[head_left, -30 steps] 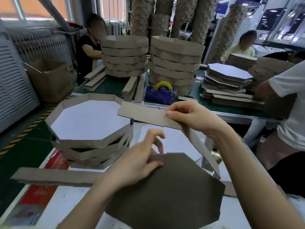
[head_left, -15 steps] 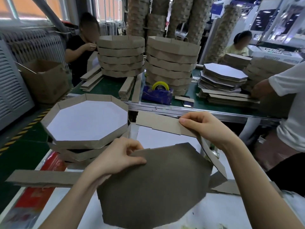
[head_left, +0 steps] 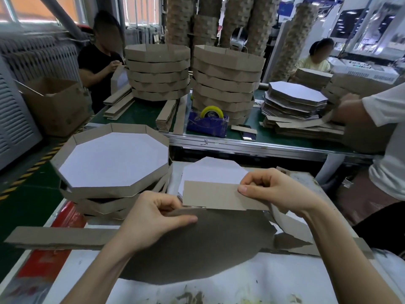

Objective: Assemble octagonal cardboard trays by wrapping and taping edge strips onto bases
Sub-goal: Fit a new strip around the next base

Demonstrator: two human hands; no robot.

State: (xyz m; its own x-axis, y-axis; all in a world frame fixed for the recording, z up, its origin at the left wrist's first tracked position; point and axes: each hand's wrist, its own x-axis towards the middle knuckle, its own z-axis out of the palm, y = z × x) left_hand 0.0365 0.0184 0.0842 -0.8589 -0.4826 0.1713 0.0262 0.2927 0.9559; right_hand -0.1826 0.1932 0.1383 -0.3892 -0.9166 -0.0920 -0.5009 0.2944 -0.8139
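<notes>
Left hand (head_left: 153,218) grips base (head_left: 208,249), right hand (head_left: 274,189) pinches strip (head_left: 214,195) at frame centre; best to seat strip flush along base edge before wrapping.

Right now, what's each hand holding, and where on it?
Left hand pinches the brown octagonal base at its far edge. Right hand pinches the edge strip at its top edge.

Crowded bench, open mainly at its near edge

A tray stack (head_left: 109,170) blocks the left, and a long strip (head_left: 59,238) lies across just near of it. The base (head_left: 208,244) and the upright strip (head_left: 214,196) fill the middle. A person (head_left: 385,150) stands close on the right, and a rail (head_left: 263,148) bounds the far side. There is room to pass over the table (head_left: 263,281) near of the base.
</notes>
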